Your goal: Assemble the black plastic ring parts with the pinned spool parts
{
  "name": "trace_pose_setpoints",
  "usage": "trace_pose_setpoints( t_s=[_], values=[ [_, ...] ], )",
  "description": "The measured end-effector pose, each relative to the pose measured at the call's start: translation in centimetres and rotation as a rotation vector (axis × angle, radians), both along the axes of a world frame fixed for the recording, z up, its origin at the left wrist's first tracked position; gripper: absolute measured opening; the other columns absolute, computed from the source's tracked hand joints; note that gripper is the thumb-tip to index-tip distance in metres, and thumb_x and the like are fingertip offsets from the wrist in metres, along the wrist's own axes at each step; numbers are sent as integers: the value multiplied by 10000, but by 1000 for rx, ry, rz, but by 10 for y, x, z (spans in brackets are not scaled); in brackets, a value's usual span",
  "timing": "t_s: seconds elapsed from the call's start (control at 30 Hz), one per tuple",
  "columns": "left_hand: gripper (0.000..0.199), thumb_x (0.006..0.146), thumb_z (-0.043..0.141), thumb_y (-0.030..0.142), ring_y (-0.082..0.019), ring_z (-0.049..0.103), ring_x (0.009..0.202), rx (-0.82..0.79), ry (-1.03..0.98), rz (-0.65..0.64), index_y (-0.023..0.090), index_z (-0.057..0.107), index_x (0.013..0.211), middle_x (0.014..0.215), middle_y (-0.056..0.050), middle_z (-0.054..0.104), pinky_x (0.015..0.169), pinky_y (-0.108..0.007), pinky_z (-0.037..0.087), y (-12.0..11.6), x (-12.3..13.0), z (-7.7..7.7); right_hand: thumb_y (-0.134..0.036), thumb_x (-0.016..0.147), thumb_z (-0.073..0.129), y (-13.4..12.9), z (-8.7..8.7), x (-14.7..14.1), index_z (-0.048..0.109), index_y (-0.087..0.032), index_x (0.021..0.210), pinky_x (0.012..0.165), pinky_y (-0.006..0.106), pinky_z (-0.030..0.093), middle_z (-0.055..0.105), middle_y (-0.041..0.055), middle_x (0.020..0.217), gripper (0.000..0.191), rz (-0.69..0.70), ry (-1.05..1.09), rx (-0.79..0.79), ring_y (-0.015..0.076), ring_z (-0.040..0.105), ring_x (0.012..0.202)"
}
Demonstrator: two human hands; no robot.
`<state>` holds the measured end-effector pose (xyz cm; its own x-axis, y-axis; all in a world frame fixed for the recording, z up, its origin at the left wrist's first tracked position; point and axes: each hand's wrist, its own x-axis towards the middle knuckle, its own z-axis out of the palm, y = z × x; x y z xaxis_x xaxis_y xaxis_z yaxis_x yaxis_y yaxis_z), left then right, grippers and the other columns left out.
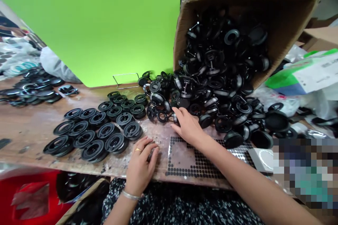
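Observation:
My left hand (pixel 142 161) is near the table's front edge, fingers curled around a small dark part (pixel 151 153) that is mostly hidden. At the front of a heap of black round parts (pixel 211 91) is my right hand (pixel 188 126), its thumb and forefinger apart. A small ring-shaped part (pixel 161 116) lies just left of its fingertips. Whether the right fingers touch a part between them is hard to make out. Several short stacks of black rings (pixel 93 149) stand in rows to the left of my left hand.
A cardboard box (pixel 287 17) lies tipped toward me, spilling parts. Upright behind the rows is a green board (pixel 105 24). A sheet of small black dots (pixel 182 172) lies at the front edge. Black discs (pixel 39 91) are piled at left; a red bin (pixel 31 197) sits below.

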<state>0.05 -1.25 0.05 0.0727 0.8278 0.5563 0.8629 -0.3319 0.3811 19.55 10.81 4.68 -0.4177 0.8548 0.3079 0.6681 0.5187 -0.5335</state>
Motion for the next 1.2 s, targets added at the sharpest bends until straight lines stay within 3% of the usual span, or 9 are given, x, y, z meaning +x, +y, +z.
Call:
trace_pose_setpoints(
  t_s=[0.13,0.27,0.43,0.53,0.7,0.83,1.0,1.13,1.2],
  values=[
    [150,898,575,178,-285,531,1185,-18,-13,0,231,633,1025,1117,-107,621,1003,-516,483,-1,0,-1,-117,774,607,10,-5,-7,559,-189,1247,933,491,490,532,149,1251,481,-18,80,-88,305,596,1090],
    [150,907,566,191,-272,531,1187,-11,-55,24,216,636,1038,1113,-94,627,1015,-491,471,-2,2,-2,-200,798,601,-10,3,1,522,-196,1227,925,430,519,602,96,1162,436,-33,237,-183,241,610,1056],
    [171,922,553,196,-222,538,1188,-16,-236,3,228,635,1069,1134,-64,636,1049,-406,431,-6,-6,6,-375,821,681,-73,17,19,482,-227,1212,696,349,596,639,58,1100,463,33,960,-866,194,657,894],
    [220,945,520,249,-206,535,1211,-95,-429,-11,260,611,1145,1224,-58,610,1091,-379,385,-13,-1,17,-365,772,765,-110,16,22,510,-231,1202,670,318,585,639,45,1081,518,10,1229,-1048,170,659,836],
    [608,857,651,408,-230,500,1291,-364,-655,-302,344,393,1404,1405,-53,513,1088,-347,409,-35,48,33,-363,767,786,-140,12,14,541,-233,1178,690,240,527,643,19,1019,496,7,1419,-981,123,623,827],
    [341,828,685,320,-200,589,1168,-275,-694,-171,345,601,1158,1250,-8,614,1033,-299,447,-42,75,39,-447,810,732,-148,10,22,549,-230,1150,669,211,475,621,-1,932,443,54,1345,-903,95,572,769],
    [216,771,720,389,-240,619,1050,-435,-700,-154,270,712,951,1103,-46,653,924,-289,489,-35,59,54,-496,882,622,-147,6,54,583,-208,1028,688,228,446,596,14,911,325,-75,1024,-649,109,551,789],
    [238,756,723,463,-224,602,914,-742,-723,-443,268,723,893,944,-45,656,802,-260,493,-39,45,68,-443,771,757,-141,7,68,491,-273,1222,693,231,467,561,40,1169,550,-86,1075,-651,112,546,836],
    [282,756,707,518,-214,583,858,-872,-744,-535,263,709,876,904,-42,640,753,-257,478,-44,43,72,-415,813,714,-143,8,68,591,-243,1127,690,234,465,616,33,1062,379,-15,1009,-713,118,557,808]
  ],
)
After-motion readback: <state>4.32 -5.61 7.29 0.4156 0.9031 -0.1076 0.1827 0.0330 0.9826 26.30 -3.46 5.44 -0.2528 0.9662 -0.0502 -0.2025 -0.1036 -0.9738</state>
